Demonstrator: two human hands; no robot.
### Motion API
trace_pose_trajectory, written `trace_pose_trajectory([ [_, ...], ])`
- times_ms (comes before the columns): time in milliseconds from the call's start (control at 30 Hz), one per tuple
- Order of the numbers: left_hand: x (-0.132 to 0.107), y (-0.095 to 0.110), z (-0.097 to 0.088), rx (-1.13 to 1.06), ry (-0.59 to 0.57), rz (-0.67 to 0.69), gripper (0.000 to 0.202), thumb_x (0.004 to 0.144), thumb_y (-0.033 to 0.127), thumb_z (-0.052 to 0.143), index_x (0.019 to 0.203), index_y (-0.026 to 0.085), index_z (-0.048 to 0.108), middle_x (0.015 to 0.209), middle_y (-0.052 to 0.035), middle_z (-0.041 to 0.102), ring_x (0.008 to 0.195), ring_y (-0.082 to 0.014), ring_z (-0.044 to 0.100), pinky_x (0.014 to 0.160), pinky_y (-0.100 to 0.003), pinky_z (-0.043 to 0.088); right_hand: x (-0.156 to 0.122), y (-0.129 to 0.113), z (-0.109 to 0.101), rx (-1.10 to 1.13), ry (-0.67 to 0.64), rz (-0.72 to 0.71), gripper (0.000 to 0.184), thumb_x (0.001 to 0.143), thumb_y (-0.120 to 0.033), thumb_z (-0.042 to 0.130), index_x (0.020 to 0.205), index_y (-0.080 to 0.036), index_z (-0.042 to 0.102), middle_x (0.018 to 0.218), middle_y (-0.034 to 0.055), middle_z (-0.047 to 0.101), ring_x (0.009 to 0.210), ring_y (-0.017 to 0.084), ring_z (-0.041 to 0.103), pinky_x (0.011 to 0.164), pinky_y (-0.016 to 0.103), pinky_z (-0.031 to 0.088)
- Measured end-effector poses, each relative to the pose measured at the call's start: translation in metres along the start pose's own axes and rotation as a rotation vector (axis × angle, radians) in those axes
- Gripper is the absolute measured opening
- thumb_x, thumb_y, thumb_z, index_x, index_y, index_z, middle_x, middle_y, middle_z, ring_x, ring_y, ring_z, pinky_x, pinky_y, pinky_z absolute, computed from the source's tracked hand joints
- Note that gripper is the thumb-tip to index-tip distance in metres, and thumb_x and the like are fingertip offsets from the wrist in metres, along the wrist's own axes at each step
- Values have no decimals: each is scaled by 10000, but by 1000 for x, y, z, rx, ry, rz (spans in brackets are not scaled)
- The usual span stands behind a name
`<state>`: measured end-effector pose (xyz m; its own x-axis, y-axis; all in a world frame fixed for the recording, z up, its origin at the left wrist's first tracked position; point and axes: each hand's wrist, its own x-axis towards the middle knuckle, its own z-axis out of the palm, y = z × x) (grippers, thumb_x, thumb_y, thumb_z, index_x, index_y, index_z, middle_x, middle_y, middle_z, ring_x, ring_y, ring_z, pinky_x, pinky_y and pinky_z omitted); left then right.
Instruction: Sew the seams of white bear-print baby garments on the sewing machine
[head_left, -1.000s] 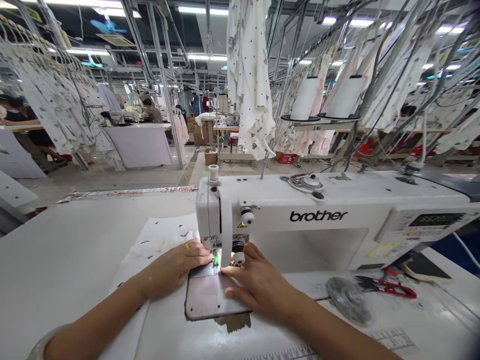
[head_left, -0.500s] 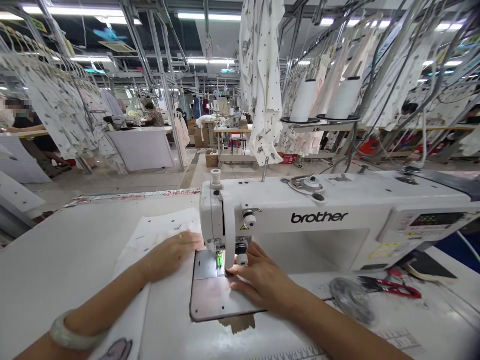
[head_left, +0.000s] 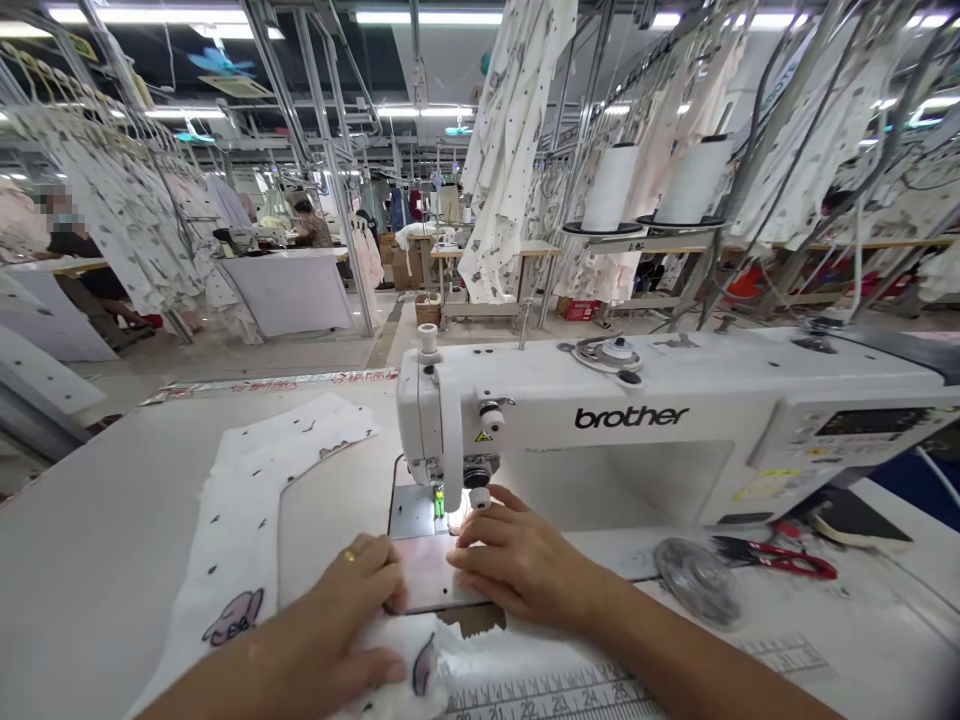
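White printed fabric with small dark motifs and a pink figure lies on the table left of the sewing machine. My left hand, a ring on one finger, is at the front left corner of the metal needle plate. Its fingers curl over a bunched part of the fabric, which shows beside the thumb. My right hand is just right of the presser foot, fingertips drawn together low over the plate. Whatever is between them is hidden.
Red-handled thread snips and a clear round disc lie on the right. A printed ruler scale runs along the front. Thread cones stand behind the machine. Hanging garments and other people's workstations fill the background.
My left hand has moved from beside the needle towards me, to the plate's front corner. The fabric has shifted and spread to the left. My right hand stays near the presser foot.
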<state>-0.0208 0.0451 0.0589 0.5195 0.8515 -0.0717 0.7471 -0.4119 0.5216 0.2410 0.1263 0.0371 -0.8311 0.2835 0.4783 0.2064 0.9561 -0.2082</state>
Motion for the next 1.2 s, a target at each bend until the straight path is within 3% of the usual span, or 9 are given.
trace_pose_trajectory([
  [100, 3, 3, 17, 19, 139, -45, 86, 907, 245, 501, 831, 212, 478, 916, -29, 563, 860, -191, 530, 767, -320, 475, 1, -4, 1, -2, 66, -76, 162, 1006, -269, 480, 1058, -190, 611, 914, 26, 676, 907, 145, 585, 1058, 384, 302],
  [200, 21, -6, 16, 35, 230, -144, 108, 916, 254, 468, 816, 215, 455, 822, -11, 560, 765, -187, 530, 692, -320, 453, 2, -7, 1, 18, 103, -113, 214, 1014, -282, 456, 1151, -176, 583, 1031, 69, 682, 973, 171, 578, 1010, 384, 346],
  [400, 43, -8, 10, 45, 309, -242, 115, 863, 275, 553, 953, 217, 511, 748, 16, 565, 673, -187, 573, 614, -311, 473, 1, -7, -1, 88, -143, -34, 168, 982, -320, 539, 1053, -195, 627, 1153, 23, 653, 1078, 141, 536, 1046, 327, 328],
  [533, 32, -4, 14, 222, 423, 3, 197, 905, 160, 471, 1080, 209, 548, 1055, -80, 625, 947, -227, 608, 792, -368, 520, 0, -6, -1, 120, -161, -40, 167, 977, -314, 545, 1011, -183, 643, 1119, 14, 663, 1048, 144, 544, 1055, 325, 316],
  [633, 20, -5, 19, 415, 327, 290, 440, 885, 22, 389, 1251, 223, 527, 1265, -79, 610, 1165, -233, 558, 1024, -432, 443, 0, -8, 1, 147, -146, -48, 173, 974, -319, 543, 983, -176, 641, 1064, 20, 677, 1003, 148, 565, 1060, 336, 309],
  [700, 14, -8, 24, 489, 263, 357, 552, 849, -14, 400, 1349, 207, 478, 1300, -75, 615, 1223, -228, 544, 1067, -422, 430, 0, -9, 2, 167, -148, -50, 203, 979, -349, 528, 961, -179, 637, 1017, 21, 685, 977, 149, 577, 1060, 341, 306],
  [800, 11, -16, 33, 510, 271, 362, 599, 855, 8, 423, 1431, 169, 410, 1374, -102, 568, 1283, -233, 515, 1054, -398, 470, 1, -10, 4, 156, -114, -2, 241, 994, -379, 495, 973, -180, 629, 984, 36, 683, 981, 158, 581, 1023, 339, 329],
  [900, 13, -22, 38, 498, 261, 357, 585, 883, 34, 433, 1449, 175, 395, 1428, -91, 517, 1321, -235, 482, 1087, -419, 450, 2, -8, 5, 86, -56, 80, 235, 1001, -363, 486, 1085, -183, 612, 1146, 63, 651, 1047, 166, 563, 1028, 348, 314],
  [1200, 27, -24, 28, 535, 255, 333, 571, 885, 3, 394, 1427, 180, 426, 1426, -47, 523, 1345, -194, 454, 1138, -404, 384, 5, -2, 5, -47, -133, 182, 321, 997, -423, 498, 1235, -221, 575, 1196, 28, 662, 1056, 190, 552, 1153, 367, 125],
])
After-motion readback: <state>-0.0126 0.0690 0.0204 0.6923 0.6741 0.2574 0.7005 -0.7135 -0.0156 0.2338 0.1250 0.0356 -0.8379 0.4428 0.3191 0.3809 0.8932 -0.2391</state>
